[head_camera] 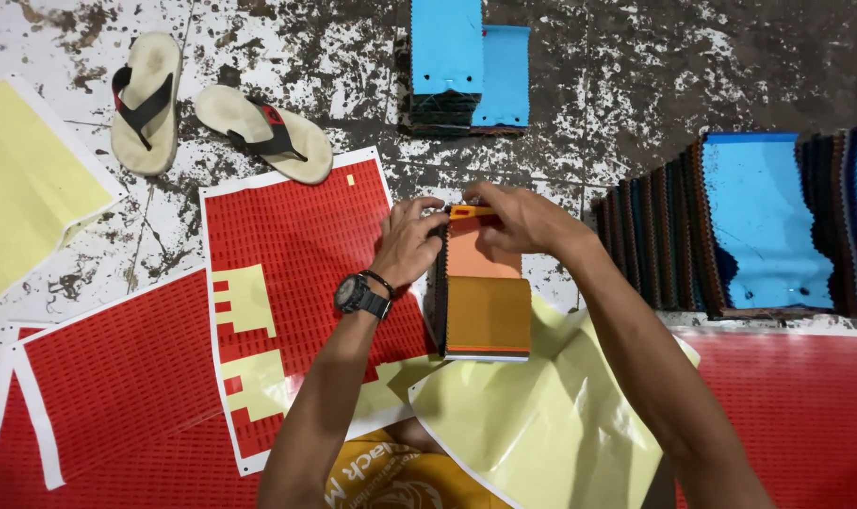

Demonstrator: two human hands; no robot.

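A stack of orange fabric swatches (485,302) with dark zigzag edges lies on the floor in front of me. My left hand (411,240), with a black watch on its wrist, grips the stack's upper left edge. At the stack's top end my right hand (521,219) presses a small red label (468,211) with its fingertips. A red label sheet (301,245), partly peeled down to yellow backing, lies just left of the stack.
Two sandals (146,99) lie at upper left. Blue-topped swatch piles stand at the top centre (466,66) and right (758,221). More red label sheets (108,377) cover the left floor, with another (796,405) at the right. Yellow backing paper (551,424) lies beneath my right arm.
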